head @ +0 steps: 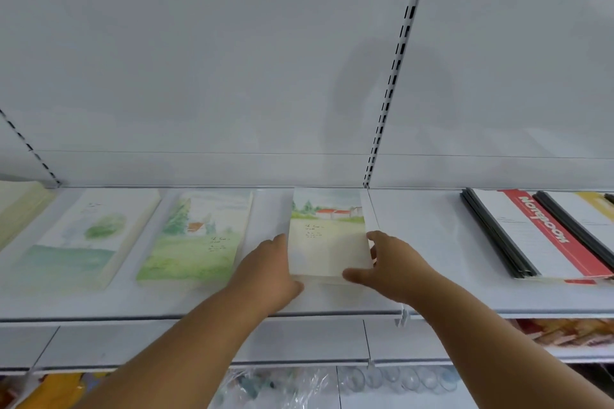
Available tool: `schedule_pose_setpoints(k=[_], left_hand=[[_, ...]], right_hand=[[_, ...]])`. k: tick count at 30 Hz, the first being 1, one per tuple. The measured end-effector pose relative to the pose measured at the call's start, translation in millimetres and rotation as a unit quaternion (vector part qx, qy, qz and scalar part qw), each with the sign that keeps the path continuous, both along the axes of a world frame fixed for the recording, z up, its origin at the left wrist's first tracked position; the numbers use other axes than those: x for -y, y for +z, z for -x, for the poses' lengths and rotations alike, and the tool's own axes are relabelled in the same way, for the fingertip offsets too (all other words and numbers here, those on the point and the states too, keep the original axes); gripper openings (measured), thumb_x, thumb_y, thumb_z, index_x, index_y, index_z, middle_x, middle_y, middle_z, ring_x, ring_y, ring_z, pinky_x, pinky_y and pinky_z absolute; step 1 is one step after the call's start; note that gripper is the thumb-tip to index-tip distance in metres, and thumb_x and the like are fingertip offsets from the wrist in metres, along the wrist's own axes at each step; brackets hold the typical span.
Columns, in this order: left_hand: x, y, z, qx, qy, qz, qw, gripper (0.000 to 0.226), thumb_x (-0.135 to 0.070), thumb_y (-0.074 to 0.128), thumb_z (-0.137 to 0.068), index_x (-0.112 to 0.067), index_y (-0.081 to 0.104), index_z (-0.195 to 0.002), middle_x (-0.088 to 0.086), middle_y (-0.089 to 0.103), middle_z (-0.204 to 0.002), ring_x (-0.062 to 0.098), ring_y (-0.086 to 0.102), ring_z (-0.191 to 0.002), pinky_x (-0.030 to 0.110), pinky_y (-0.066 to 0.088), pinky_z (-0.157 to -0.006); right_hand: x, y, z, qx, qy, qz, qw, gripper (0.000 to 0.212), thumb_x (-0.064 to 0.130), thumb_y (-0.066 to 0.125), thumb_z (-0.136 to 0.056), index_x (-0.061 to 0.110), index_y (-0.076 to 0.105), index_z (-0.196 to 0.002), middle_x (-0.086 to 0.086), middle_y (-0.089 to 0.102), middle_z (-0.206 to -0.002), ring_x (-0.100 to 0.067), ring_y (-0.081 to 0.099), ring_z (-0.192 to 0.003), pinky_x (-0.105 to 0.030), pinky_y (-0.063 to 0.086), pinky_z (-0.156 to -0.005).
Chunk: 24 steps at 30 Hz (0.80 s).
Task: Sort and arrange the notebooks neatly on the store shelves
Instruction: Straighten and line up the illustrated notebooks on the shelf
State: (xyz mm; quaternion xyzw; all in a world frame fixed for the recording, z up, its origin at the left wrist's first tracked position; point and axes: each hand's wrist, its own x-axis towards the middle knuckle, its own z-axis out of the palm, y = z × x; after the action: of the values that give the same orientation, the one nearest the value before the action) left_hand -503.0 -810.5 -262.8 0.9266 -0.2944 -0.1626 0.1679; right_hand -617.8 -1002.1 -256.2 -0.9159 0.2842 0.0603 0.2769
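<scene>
Head view: left hand (270,271), right hand (392,267) grip notebook (327,236) sides.

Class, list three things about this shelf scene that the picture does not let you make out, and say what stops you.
Head view only:
1. Left hand fingertips: hidden behind the red-roofed notebook.
2. Small lettering on that cover: too small and blurred to read.
3. Pale stack at far left: cut off by the frame edge.
4. Goods on the lower shelf: blocked by both forearms and blurred.
</scene>
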Motion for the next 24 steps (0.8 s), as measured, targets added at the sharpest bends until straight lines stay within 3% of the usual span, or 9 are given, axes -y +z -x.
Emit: schedule_pose_setpoints(k=[4, 10, 17, 24], left_hand=[[2, -5, 6, 0.085, -0.003, 0.015, 0.996, 0.031, -0.015, 0.059, -0.082, -0.016, 0.049, -0.111, -0.002, 0.048, -0.090, 0.017, 0.051, -0.077, 0.025, 0.034, -0.060], [6, -9, 10, 0.087, -0.002, 0.009, 0.996, 0.051, -0.014, 0.059, -0.084, -0.015, 0.044, -0.132, 0.003, 0.055, -0.109, 0.020, 0.057, -0.094, 0.027, 0.047, -0.077], [7, -7, 14, 0.103, -0.007, -0.004, 0.995, 0.057, -0.014, 0.057, -0.086, -0.014, 0.038, -0.139, 0.005, 0.056, -0.115, 0.022, 0.059, -0.100, 0.029, 0.050, -0.081], [7, -1, 14, 0.098, -0.010, -0.024, 0.995, 0.056, -0.014, 0.060, -0.085, -0.013, 0.039, -0.137, 0.005, 0.057, -0.112, 0.022, 0.060, -0.097, 0.027, 0.047, -0.075]], right_hand=[[-13, -2, 0, -0.018, 0.039, 0.087, 0.995, 0.067, 0.037, 0.075, -0.079, 0.014, 0.044, -0.134, -0.005, 0.055, -0.116, -0.023, 0.056, -0.104, -0.030, 0.050, -0.086], [-13, -3, 0, -0.011, 0.043, 0.091, 0.995, 0.061, 0.031, 0.072, -0.079, 0.013, 0.044, -0.130, -0.007, 0.052, -0.110, -0.025, 0.055, -0.099, -0.032, 0.050, -0.083], [-14, -4, 0, -0.007, 0.052, 0.102, 0.993, 0.059, 0.031, 0.071, -0.080, 0.012, 0.044, -0.129, -0.006, 0.051, -0.106, -0.026, 0.054, -0.097, -0.031, 0.050, -0.082], [-15, -4, 1, 0.005, 0.044, 0.097, 0.994, 0.060, 0.031, 0.071, -0.080, 0.013, 0.044, -0.130, -0.007, 0.052, -0.107, -0.026, 0.055, -0.098, -0.031, 0.049, -0.082]])
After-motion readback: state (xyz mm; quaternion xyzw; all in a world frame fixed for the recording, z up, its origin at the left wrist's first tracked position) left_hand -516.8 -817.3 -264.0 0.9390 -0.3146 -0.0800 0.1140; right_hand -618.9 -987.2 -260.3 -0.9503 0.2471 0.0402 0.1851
